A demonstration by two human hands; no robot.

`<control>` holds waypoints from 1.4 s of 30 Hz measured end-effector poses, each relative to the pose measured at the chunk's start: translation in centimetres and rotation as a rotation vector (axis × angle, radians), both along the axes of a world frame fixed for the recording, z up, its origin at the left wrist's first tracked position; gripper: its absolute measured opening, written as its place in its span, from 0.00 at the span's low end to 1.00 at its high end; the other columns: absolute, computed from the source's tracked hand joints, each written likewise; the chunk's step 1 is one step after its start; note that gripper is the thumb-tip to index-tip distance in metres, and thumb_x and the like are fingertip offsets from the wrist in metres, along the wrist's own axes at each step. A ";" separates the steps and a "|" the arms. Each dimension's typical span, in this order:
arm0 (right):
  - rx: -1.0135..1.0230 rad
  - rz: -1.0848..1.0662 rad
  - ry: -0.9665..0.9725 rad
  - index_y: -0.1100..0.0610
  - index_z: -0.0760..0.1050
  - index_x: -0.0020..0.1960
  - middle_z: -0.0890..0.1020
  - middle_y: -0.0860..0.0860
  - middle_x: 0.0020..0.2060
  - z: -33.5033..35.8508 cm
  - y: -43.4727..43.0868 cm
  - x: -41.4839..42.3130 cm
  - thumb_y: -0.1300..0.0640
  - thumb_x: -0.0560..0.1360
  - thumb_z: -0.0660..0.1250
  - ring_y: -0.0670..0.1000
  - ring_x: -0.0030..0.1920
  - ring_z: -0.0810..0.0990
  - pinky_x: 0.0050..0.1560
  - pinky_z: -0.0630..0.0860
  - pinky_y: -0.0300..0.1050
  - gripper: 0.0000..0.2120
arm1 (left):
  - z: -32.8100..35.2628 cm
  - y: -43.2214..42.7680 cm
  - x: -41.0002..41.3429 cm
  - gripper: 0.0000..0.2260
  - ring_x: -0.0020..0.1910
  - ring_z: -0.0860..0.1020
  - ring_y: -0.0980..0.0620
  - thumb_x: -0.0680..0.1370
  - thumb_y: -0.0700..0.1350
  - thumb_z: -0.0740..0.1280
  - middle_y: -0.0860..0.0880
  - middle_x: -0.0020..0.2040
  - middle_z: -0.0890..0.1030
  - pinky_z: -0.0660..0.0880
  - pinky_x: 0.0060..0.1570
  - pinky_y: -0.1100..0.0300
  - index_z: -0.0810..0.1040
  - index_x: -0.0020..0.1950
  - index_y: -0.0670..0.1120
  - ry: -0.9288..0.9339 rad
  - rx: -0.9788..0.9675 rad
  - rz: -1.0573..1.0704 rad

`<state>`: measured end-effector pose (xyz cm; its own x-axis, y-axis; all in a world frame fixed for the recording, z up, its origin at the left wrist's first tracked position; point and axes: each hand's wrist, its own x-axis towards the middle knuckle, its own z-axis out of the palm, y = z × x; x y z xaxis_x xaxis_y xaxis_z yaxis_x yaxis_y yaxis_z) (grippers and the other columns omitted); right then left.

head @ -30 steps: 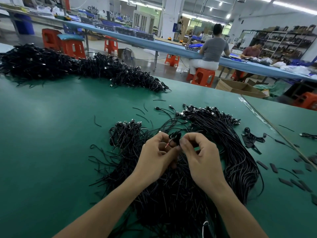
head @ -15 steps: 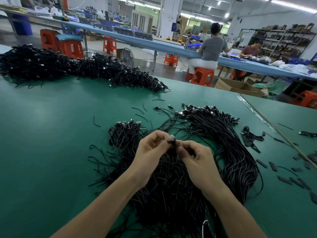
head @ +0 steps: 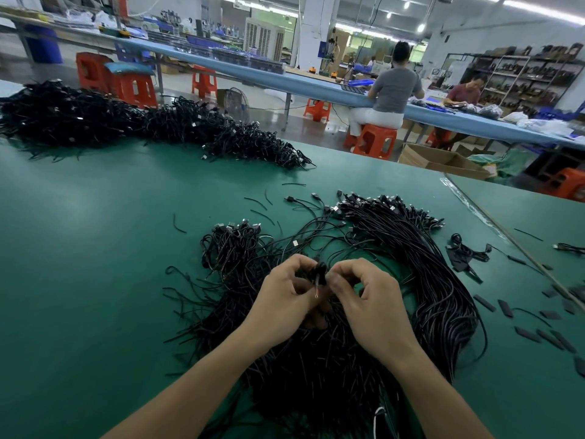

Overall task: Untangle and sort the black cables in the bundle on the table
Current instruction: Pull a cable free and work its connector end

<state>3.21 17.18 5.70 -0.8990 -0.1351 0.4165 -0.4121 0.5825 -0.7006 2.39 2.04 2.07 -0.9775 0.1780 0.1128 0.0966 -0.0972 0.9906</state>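
2 hands met over the bundle [head: 437, 280] lying mid-front on the green table [head: 95, 280]. The left hand [head: 281, 302] and right hand [head: 373, 308] each pinched 1 small knot of cable [head: 320, 273] with curled fingers. Risk: a hard tug would likely tighten the snarl or drag neighbouring strands up, since it sat right above the pile.

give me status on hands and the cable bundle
Left hand and right hand both pinching one black cable above the bundle. Bundle tangled on green table. Nothing blocking the hands.
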 end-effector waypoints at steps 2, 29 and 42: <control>-0.044 0.005 -0.032 0.45 0.78 0.41 0.81 0.43 0.37 -0.4 -0.1 -0.1 0.59 0.78 0.70 0.43 0.41 0.79 0.39 0.73 0.31 0.10 | -0.2 0.1 -0.3 0.05 0.35 0.83 0.44 0.79 0.38 0.69 0.42 0.39 0.84 0.80 0.36 0.56 0.76 0.53 0.45 0.039 0.043 0.057; 0.300 -0.280 -0.465 0.52 0.78 0.52 0.80 0.45 0.45 -6.4 4.9 -6.3 0.50 0.82 0.62 0.45 0.46 0.79 0.51 0.77 0.46 0.08 | -1.4 -9.6 -9.8 0.20 0.53 0.80 0.40 0.84 0.42 0.58 0.42 0.61 0.80 0.78 0.52 0.46 0.66 0.75 0.52 -0.038 -1.081 0.439; 0.384 -0.349 -0.633 0.59 0.68 0.32 0.82 0.58 0.39 -5.4 0.5 -9.8 0.56 0.79 0.67 0.57 0.38 0.79 0.43 0.78 0.52 0.18 | -3.4 -11.1 -9.3 0.20 0.66 0.71 0.42 0.84 0.46 0.51 0.44 0.68 0.75 0.70 0.63 0.44 0.65 0.76 0.46 -0.246 -1.080 0.449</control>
<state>-6.62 17.72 0.33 -0.9650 0.1659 -0.2030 0.2442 0.8510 -0.4650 -6.94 -9.01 -1.29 -0.9511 -0.2973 -0.0841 -0.2947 0.7912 0.5359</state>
